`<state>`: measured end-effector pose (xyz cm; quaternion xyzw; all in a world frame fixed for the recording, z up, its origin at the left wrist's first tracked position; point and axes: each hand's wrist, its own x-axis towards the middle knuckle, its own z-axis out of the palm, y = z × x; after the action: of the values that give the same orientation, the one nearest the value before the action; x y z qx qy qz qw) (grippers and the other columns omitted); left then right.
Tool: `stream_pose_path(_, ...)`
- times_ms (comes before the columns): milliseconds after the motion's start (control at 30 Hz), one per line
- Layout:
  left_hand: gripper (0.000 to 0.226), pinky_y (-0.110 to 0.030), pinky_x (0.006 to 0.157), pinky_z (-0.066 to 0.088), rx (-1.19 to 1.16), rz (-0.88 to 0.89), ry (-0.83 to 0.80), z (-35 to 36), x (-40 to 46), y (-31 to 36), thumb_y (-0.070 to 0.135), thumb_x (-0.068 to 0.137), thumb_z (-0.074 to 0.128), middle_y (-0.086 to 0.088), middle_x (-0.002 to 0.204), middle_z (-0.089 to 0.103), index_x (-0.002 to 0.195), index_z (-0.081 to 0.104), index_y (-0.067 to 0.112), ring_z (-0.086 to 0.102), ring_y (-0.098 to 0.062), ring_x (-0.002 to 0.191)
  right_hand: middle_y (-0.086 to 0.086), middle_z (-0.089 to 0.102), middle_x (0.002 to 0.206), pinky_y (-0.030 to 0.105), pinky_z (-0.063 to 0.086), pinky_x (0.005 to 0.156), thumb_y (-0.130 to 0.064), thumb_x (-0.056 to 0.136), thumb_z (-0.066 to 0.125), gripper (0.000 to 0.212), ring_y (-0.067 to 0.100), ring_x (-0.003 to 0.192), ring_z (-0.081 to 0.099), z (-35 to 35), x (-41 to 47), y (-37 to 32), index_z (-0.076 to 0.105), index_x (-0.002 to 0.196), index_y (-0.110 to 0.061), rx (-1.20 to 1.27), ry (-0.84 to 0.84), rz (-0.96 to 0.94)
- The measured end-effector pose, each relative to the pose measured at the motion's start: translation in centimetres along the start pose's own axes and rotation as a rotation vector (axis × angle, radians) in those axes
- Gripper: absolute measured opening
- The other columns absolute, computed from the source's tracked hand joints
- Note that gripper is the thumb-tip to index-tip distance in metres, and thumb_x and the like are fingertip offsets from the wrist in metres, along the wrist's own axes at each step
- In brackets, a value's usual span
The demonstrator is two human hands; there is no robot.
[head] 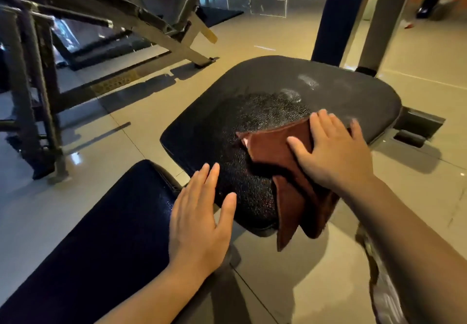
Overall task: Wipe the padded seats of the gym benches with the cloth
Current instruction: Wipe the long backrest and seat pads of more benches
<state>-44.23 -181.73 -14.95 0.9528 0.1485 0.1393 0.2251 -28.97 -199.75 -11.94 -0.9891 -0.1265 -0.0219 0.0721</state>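
Head cam: right hand (333, 146) lies flat, fingers straight, pressing the brown cloth (285, 164) on the seat pad (265, 78) near its right edge. Left hand (202, 217) hovers flat, holding nothing. I'd sweep toward those far-corner smudges (307, 81), overlapping passes.

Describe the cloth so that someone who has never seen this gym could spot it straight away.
Start at the black padded seat in the middle of the view, above the pale tiled floor. On its near right part lies the cloth, pressed flat under the right hand, with one end hanging over the seat's edge. It is the only reddish-brown, soft, folded thing there; everything around it is black padding or grey metal.
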Motion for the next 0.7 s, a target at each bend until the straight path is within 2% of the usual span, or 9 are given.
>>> stream_pose_path(100,0.072,-0.023,0.110,0.000,0.016,0.014,0.008,0.4,-0.2,-0.4,0.068,0.083,0.006,0.022,0.158,0.011,0.150,0.011,0.044,0.005,0.002,0.145,0.005,0.006,0.165,0.049,-0.006,0.120,-0.062,0.097,0.013,0.076,0.019,0.151,0.002,0.4,0.6,-0.1,0.012,0.156,-0.013,-0.035,0.010,0.054)
stream_pose_path(167,0.075,-0.023,0.110,0.001,0.012,0.017,0.002,0.4,-0.3,-0.5,0.067,0.083,0.005,0.018,0.159,0.015,0.152,0.016,0.039,0.006,-0.001,0.146,0.004,0.001,0.165,0.052,-0.011,0.117,-0.061,0.098,0.016,0.074,0.021,0.151,-0.003,0.4,-0.2,-0.8,0.012,0.156,-0.016,-0.030,0.077,0.070)
stream_pose_path(200,0.074,-0.022,0.110,0.002,0.011,0.020,0.001,0.4,-0.3,-0.6,0.066,0.085,0.006,0.016,0.159,0.017,0.152,0.019,0.037,0.007,-0.002,0.147,0.005,0.003,0.165,0.052,-0.009,0.118,-0.060,0.099,0.020,0.073,0.023,0.151,-0.002,0.4,-1.0,-1.2,0.013,0.156,-0.016,-0.021,0.128,0.061)
stream_pose_path(267,0.068,-0.025,0.113,0.005,0.015,0.025,-0.004,0.3,-0.3,-0.6,0.061,0.090,0.010,0.013,0.160,0.020,0.152,0.023,0.035,0.008,-0.004,0.147,0.012,0.017,0.161,0.048,0.004,0.120,-0.056,0.099,0.029,0.070,0.027,0.149,0.012,0.6,-2.4,-2.2,0.023,0.153,-0.011,0.040,0.183,0.002)
stream_pose_path(333,0.066,-0.031,0.117,0.011,0.020,0.035,-0.005,0.4,-0.1,-0.6,0.056,0.092,0.013,0.010,0.159,0.023,0.151,0.027,0.032,0.012,-0.008,0.148,0.013,0.022,0.160,0.044,0.010,0.121,-0.053,0.101,0.027,0.068,0.027,0.147,0.017,0.9,-3.1,-3.0,0.026,0.153,-0.010,0.060,0.120,-0.050)
stream_pose_path(467,0.060,-0.038,0.118,0.017,0.026,0.047,-0.005,0.3,-0.2,-0.7,0.052,0.099,0.017,0.004,0.158,0.028,0.151,0.031,0.026,0.017,-0.014,0.148,0.008,0.005,0.164,0.041,0.001,0.121,-0.049,0.104,0.021,0.063,0.024,0.151,0.003,0.4,-5.0,-4.0,0.014,0.156,-0.014,0.067,-0.015,-0.070)
stream_pose_path(567,0.053,-0.041,0.117,0.021,0.012,0.067,-0.003,0.3,-0.4,-0.6,0.045,0.104,0.022,-0.001,0.157,0.031,0.150,0.033,0.023,0.022,-0.018,0.147,0.005,0.001,0.165,0.039,-0.005,0.121,-0.044,0.105,0.020,0.060,0.021,0.151,-0.002,0.5,-9.2,-5.8,0.011,0.157,-0.016,0.117,-0.012,-0.138)
stream_pose_path(700,0.066,-0.043,0.115,0.028,-0.044,0.114,0.008,0.0,-1.0,-0.4,0.058,0.095,0.015,0.002,0.156,0.032,0.150,0.032,0.026,0.028,-0.017,0.144,0.001,0.003,0.165,0.033,-0.012,0.117,-0.049,0.104,0.019,0.061,0.016,0.151,-0.003,1.5,-10.6,-6.5,0.011,0.157,-0.019,0.155,0.049,-0.145)
